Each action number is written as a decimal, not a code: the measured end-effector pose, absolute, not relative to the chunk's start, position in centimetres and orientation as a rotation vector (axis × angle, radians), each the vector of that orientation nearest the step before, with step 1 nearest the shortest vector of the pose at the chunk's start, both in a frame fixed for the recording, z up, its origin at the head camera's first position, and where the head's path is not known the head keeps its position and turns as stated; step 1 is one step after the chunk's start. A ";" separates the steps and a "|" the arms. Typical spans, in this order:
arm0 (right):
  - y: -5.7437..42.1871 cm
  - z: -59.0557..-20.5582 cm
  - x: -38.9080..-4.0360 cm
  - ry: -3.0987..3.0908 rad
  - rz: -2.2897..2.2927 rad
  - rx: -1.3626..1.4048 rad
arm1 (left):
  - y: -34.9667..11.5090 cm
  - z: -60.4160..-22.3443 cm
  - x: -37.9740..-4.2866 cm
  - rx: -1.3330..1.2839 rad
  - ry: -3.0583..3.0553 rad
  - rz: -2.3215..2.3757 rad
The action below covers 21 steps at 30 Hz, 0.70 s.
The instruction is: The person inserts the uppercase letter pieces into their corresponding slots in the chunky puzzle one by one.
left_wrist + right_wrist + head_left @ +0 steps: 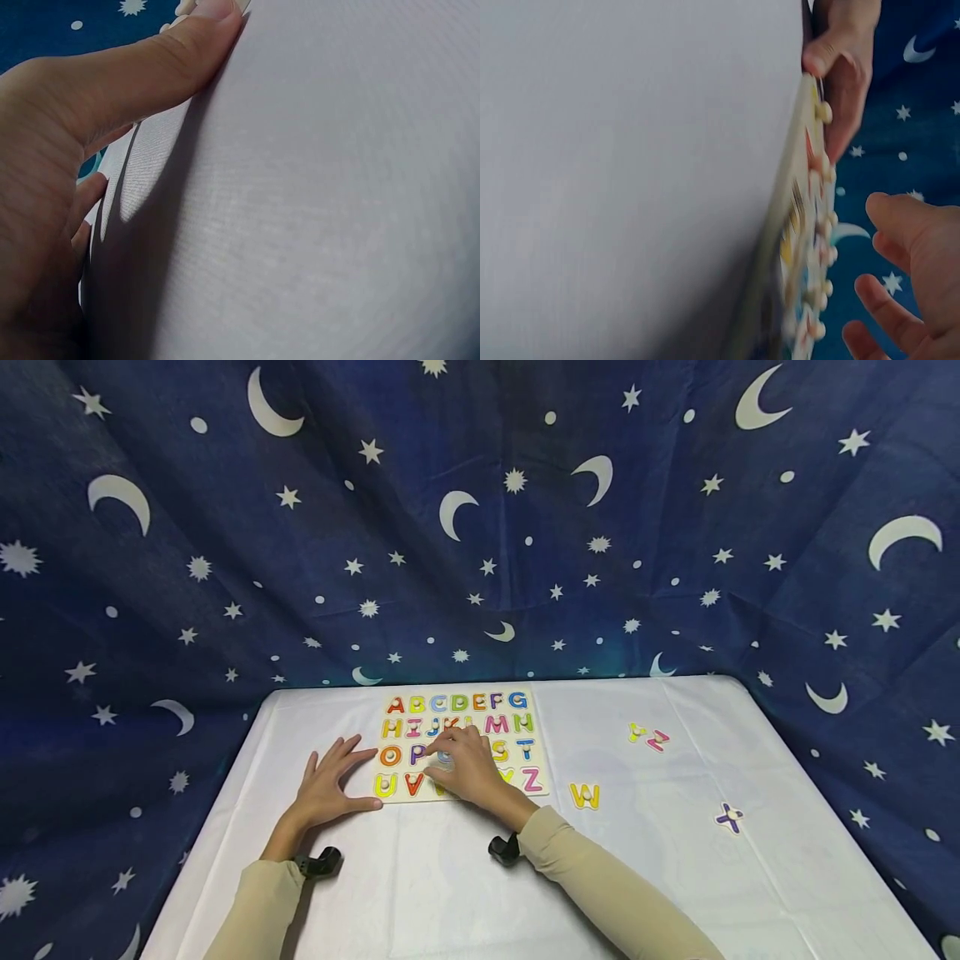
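Observation:
A wooden alphabet puzzle board [400,768] with colorful knobbed letters lies flat near the back of the white table. My left hand [330,782] rests at the board's left side, thumb and fingers spread, with the thumb touching near its front corner. Over the lower middle of the board is my right hand [471,768], hiding several letters. In the right wrist view its fingers [889,311] are parted from the thumb, and nothing shows between them. Near that hand are an orange letter P-row neighbor, the purple P [417,755], and a red V [414,784].
Loose letters lie right of the board: a yellow W [585,796], a small yellow Y [637,732], a pink letter [657,741] beside it, and a purple X [729,817]. A dark blue cloth [480,460] with moons and stars hangs behind the white table [420,893].

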State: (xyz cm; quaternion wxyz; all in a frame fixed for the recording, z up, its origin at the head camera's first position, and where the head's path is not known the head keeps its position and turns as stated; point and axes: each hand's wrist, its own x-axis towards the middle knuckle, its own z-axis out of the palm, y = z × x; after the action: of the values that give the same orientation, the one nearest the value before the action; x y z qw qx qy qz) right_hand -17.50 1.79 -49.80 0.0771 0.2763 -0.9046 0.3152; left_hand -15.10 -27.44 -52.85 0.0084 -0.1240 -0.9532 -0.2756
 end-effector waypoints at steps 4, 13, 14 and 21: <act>3.9 -49.1 -17.7 -2.668 0.996 0.890 | -27.5 -52.8 -15.1 -0.375 -2.987 -0.857; 10.6 -48.9 -17.5 -2.677 1.005 0.863 | -27.3 -52.6 -15.1 -0.374 -2.985 -0.859; 11.5 -48.9 -17.4 -2.682 1.005 0.855 | -27.3 -52.6 -15.1 -0.374 -2.985 -0.857; 17.5 -48.8 -16.1 -2.757 1.076 0.788 | -27.3 -52.7 -15.0 -0.378 -2.982 -0.842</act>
State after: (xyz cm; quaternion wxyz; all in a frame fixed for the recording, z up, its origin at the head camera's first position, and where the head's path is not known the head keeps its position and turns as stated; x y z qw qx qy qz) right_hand -16.14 17.51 -48.84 0.0396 0.2571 -0.8995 0.3509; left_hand -14.99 -27.28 -52.72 0.0101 -0.1212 -0.9552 -0.2698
